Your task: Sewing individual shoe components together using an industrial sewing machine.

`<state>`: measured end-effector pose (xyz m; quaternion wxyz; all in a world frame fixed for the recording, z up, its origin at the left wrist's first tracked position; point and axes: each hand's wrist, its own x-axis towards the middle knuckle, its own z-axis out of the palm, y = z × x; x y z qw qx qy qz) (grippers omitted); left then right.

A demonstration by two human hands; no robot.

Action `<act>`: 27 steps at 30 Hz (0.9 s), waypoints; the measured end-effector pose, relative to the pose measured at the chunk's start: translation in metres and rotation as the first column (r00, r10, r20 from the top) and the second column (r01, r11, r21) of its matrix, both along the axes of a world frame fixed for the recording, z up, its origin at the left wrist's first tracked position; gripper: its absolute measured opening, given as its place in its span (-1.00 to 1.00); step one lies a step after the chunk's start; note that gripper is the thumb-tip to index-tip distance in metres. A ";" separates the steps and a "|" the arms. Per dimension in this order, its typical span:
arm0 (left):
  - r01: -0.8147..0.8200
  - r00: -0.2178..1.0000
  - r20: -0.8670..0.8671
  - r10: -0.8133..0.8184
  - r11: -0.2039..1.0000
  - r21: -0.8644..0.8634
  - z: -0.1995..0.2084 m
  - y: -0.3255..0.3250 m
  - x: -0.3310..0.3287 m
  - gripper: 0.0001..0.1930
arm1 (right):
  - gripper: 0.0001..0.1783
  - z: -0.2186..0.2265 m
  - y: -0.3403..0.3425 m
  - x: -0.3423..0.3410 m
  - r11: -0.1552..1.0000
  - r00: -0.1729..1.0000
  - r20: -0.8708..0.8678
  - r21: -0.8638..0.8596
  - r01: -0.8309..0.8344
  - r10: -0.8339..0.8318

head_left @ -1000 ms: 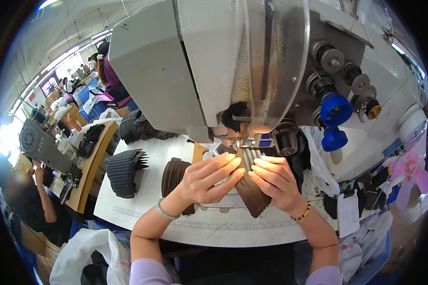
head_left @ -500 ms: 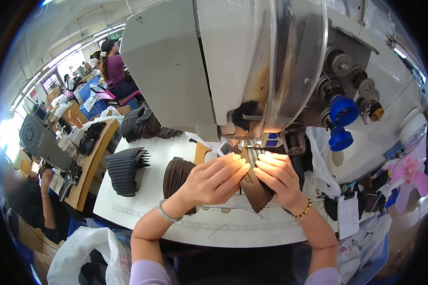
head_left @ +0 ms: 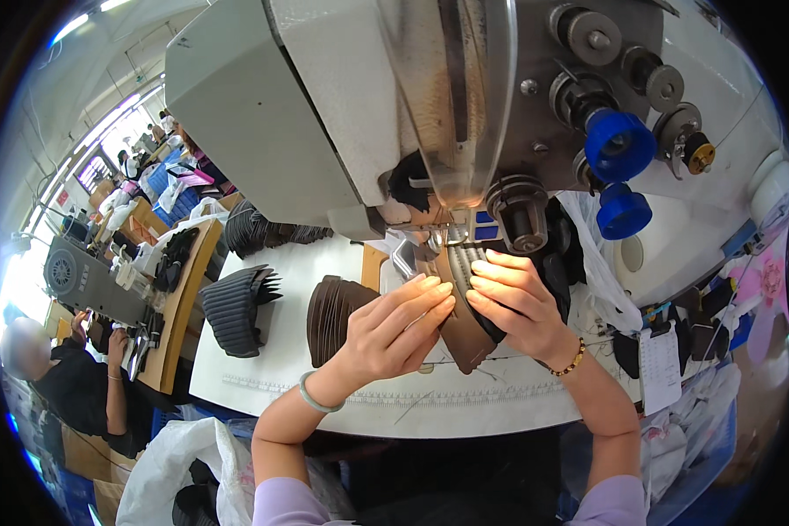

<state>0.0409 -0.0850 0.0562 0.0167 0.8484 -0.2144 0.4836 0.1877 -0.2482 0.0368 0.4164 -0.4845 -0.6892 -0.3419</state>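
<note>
A brown leather-like piece [head_left: 465,344] with a black layer along its right side lies under the needle area of a sewing machine [head_left: 324,105]. My left hand [head_left: 399,326] presses the piece's left side with its fingers held together. On the right side, my right hand [head_left: 519,302] has its fingertips closed against the piece and the black layer. Both sets of fingertips are just in front of the presser foot [head_left: 454,235], a short gap apart. To the left of my left hand stands a stack of brown pieces [head_left: 331,320].
Farther left are a fanned stack of dark ribbed pieces [head_left: 232,311] and more dark pieces [head_left: 267,230]. A ruler strip [head_left: 394,397] runs along the table's front. A white bag [head_left: 184,460] hangs at lower left. A co-worker [head_left: 83,386] sits at the left. Blue tension knobs [head_left: 621,145] project at right.
The view has shifted, so the machine looks larger and the left co-worker shows more fully. Both hands stay on the brown piece, their fingertips a little farther from the needle.
</note>
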 end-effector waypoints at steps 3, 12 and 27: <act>-0.026 1.000 0.006 0.025 1.000 0.017 0.000 -0.003 -0.001 -0.67 | -0.72 0.002 -0.001 0.000 1.000 1.000 -0.002 -0.009 -0.020 0.020; 0.010 1.000 0.016 -0.010 0.999 0.038 0.006 -0.004 -0.001 -0.72 | -0.73 0.003 -0.003 -0.004 0.999 1.000 -0.016 -0.033 0.004 -0.005; -0.075 0.985 0.163 0.056 0.991 0.112 0.001 -0.008 0.008 -0.80 | -0.61 0.006 -0.003 0.000 0.998 0.996 -0.072 -0.028 -0.061 0.059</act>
